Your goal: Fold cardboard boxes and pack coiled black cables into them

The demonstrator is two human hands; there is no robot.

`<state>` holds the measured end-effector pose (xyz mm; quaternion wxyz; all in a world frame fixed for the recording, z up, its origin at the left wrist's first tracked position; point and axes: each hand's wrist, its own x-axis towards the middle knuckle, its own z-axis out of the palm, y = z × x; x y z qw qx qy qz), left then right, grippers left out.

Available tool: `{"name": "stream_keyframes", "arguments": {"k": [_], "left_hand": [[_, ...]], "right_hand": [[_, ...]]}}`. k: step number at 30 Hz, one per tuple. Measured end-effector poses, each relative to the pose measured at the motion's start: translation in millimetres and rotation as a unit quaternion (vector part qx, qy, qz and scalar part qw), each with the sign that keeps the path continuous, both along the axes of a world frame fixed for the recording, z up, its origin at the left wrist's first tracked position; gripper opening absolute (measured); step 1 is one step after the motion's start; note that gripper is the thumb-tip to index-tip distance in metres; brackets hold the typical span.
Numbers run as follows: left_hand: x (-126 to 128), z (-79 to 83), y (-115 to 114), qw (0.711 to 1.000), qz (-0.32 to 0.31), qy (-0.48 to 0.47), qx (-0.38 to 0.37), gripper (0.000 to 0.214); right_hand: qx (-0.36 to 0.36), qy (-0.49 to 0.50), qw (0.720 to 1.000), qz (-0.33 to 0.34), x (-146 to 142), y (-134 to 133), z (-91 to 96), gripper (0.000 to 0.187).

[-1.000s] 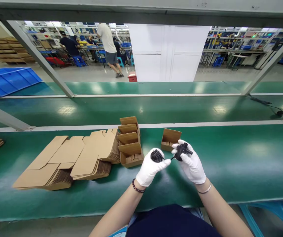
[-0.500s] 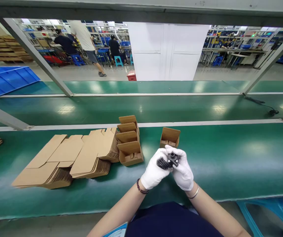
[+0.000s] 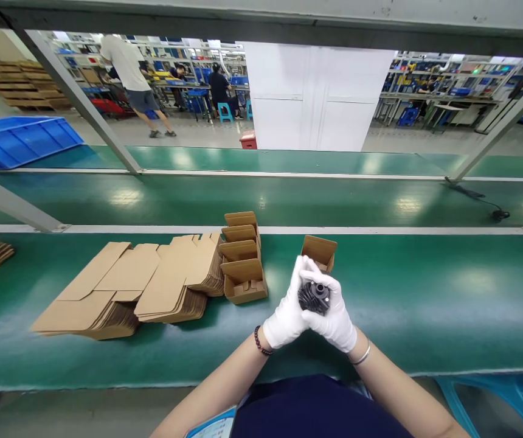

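**Springy coiled cable (image 3: pixel 306 298), and only fingers are taming it**

So the left hand (image 3: pixel 287 316) and right hand (image 3: pixel 335 322), both white-gloved, are cupping together around a black device (image 3: pixel 320 290) and that cable, above the near part of the green counter (image 3: pixel 407 304). Neither is letting go. I'm not spotting a tie (could be hidden), so my guess is that finger pressure is doing the work: one finger easing off, and loops could be springing open or the device tipping out. Just beyond, an open cardboard box (image 3: pixel 320 248) is sitting partly hidden, so a knuckle could be knocking it askew; can't tell if they're touching. Off left, four open boxes (image 3: pixel 242 269) are standing in a row beside flat carton blanks (image 3: pixel 165 280). Those piles are lying uneven, so an elbow bump could be sending sheets sliding.
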<state>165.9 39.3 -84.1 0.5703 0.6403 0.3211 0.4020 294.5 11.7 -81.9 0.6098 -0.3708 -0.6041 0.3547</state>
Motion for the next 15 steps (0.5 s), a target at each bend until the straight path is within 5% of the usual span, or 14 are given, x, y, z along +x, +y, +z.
{"name": "stream_keyframes", "arguments": {"k": [4,10,15], "left_hand": [[-5.2,-11.3,10.7,0.994,-0.036,0.06,0.082,0.105],[-2.3,-0.6,20.0,0.964,0.013,0.23,0.134,0.12],[2.7,-12.5,41.2,0.864,0.156,0.341,0.336,0.056]], "right_hand": [[-0.037,-0.05,0.997,0.034,2.0,-2.0,4.9,0.048],[-0.065,-0.042,0.993,-0.092,21.9,22.8,25.2,0.042],[-0.024,-0.075,0.977,-0.2,43.0,73.1,22.1,0.047]]}}
